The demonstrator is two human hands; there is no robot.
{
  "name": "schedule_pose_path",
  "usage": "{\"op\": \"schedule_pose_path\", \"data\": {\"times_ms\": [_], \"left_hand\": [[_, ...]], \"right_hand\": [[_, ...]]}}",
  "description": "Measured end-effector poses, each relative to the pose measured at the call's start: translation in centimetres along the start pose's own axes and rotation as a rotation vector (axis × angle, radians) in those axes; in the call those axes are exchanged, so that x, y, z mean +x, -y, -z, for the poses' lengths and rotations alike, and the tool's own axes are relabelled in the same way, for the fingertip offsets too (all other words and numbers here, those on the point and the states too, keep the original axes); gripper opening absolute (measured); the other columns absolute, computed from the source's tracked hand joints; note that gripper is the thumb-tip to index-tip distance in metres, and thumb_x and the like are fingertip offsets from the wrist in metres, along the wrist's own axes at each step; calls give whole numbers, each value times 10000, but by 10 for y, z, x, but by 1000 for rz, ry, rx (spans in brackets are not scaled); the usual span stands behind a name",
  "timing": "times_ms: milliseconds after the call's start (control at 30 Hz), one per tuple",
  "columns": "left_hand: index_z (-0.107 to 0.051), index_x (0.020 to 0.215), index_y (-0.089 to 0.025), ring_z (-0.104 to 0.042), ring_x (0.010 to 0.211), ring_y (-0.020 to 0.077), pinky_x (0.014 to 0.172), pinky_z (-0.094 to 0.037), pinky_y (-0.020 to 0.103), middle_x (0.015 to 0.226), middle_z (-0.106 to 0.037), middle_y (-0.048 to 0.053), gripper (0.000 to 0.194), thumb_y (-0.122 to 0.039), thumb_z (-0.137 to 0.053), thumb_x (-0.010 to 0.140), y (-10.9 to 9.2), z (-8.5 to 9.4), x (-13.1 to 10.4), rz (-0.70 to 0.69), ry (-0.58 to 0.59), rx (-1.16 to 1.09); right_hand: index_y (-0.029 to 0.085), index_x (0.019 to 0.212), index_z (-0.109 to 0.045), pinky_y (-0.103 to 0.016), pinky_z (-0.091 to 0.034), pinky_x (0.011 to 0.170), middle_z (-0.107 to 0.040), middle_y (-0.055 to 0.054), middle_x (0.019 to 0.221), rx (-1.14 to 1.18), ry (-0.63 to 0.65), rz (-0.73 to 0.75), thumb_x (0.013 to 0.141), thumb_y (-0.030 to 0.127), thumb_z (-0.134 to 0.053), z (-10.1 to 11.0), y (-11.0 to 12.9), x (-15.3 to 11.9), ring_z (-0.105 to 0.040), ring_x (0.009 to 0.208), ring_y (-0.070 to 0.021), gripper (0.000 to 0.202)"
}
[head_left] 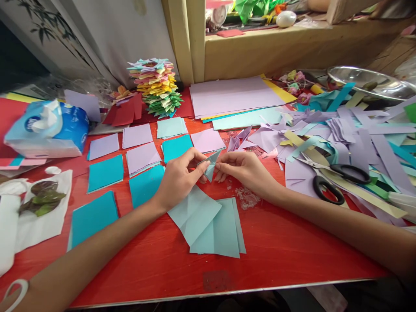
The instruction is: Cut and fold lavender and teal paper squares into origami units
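Note:
Between my two hands is a small folded piece of pale blue-green paper [211, 168], with pointed corners. My left hand [182, 175] pinches its left side between thumb and fingers. At its right edge, the fingertips of my right hand [242, 169] are pressed together on the paper. Just below lie several loose pale blue-green paper sheets [224, 229], some with crease lines, fanned over one another on the red table [156, 268]. Folded lilac paper pieces [239, 138] lie just beyond my right hand.
Stacks of teal paper squares [105, 173] and lilac squares [138, 135] spread to the left, near a blue tissue pack [48, 128]. A tower of folded paper [157, 89] stands behind. Black-handled scissors [328, 186] rest among paper strips [367, 143] at right, before a metal bowl [373, 84].

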State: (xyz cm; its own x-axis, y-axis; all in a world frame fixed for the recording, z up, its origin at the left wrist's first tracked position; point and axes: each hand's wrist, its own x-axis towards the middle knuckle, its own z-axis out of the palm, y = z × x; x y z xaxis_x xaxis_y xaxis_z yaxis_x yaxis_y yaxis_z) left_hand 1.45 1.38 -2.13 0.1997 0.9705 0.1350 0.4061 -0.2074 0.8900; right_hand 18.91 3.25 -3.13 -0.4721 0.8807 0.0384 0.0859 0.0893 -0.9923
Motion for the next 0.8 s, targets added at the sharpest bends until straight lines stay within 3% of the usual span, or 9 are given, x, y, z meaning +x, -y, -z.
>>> {"op": "schedule_pose_path", "data": {"times_ms": [367,567,800], "left_hand": [[-521,802,-207,-614,563,116,559,-486,229,696,-591,-28,147,-352,-512,823,1,0,0,-34,12,44],[-519,801,-204,-614,576,114,567,-483,225,713,-594,-26,140,-342,-517,824,0,-1,0,-40,19,61],[-509,782,-193,-620,550,113,561,-496,226,664,-575,-42,152,-339,-543,809,2,0,2,1,-16,-44]], "right_hand": [[148,738,-595,-264,-517,611,-641,-29,657,-1,7,9,827,276,-505,-1,1,0,-620,616,-121,180],[149,720,-590,-267,-518,615,-643,-28,646,-2,12,19,823,212,-486,0,1,0,-623,609,-122,159],[146,706,-546,-243,-513,579,-624,-21,649,11,-61,-18,826,203,-454,-2,1,1,-617,581,-109,162]]}}
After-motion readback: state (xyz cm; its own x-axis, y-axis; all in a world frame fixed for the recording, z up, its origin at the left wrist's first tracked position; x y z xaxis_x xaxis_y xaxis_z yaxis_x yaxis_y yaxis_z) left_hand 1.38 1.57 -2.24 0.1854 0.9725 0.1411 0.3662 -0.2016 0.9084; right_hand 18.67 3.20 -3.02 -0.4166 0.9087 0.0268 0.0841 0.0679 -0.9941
